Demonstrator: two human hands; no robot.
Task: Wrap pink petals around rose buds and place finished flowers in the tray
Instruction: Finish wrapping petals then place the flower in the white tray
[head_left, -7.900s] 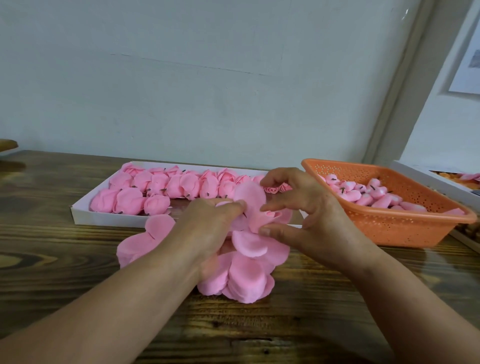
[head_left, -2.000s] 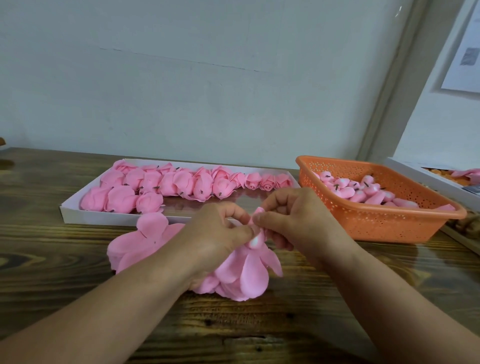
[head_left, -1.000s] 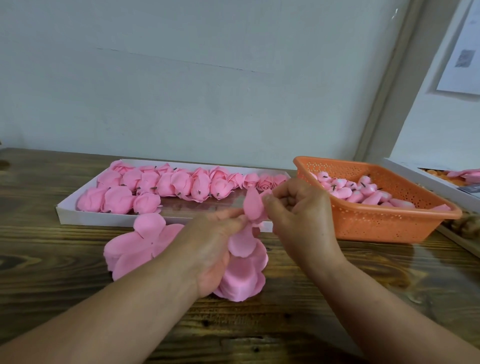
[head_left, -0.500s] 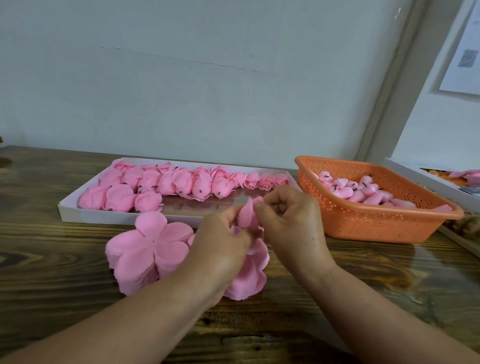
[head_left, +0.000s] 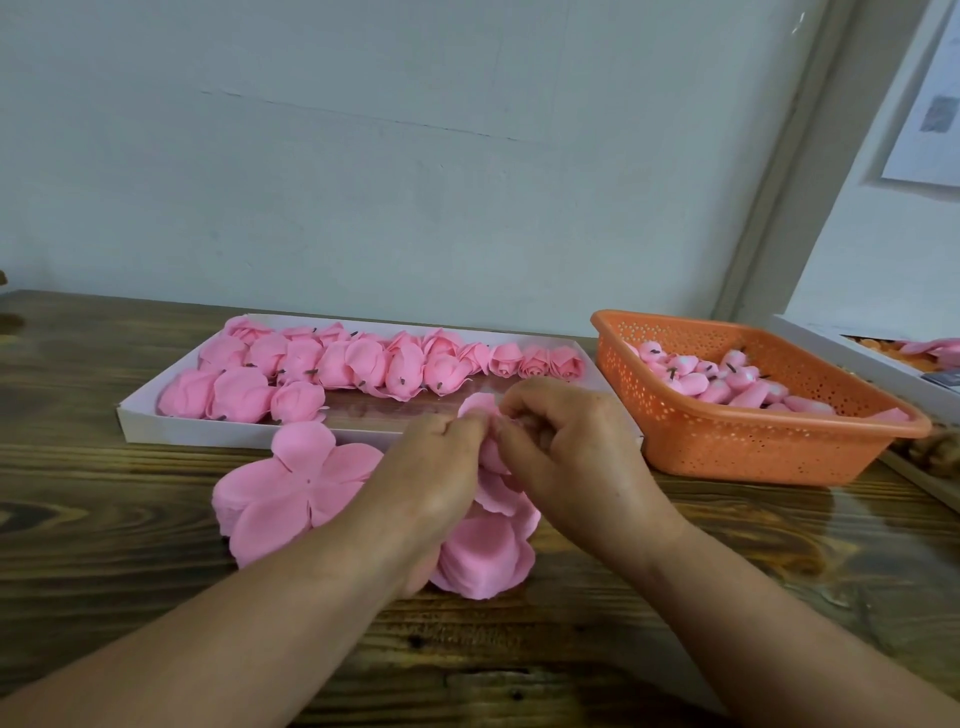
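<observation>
In front of the tray (head_left: 171, 429): both hands meet.
Left hand (head_left: 422, 483): fingers pinching a pink petal (head_left: 480, 407).
Right hand (head_left: 574, 447): fingers curled, grasping the same petal.

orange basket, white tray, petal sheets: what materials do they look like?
Orange basket: moulded plastic, going by its even perforations and smooth rolled rim.
White tray: likely cardboard, matte with thin, sharp-edged walls.
Petal sheets: soft matte foam or paper-like sheet, stacked with thick edges; which one is unclear.
</observation>
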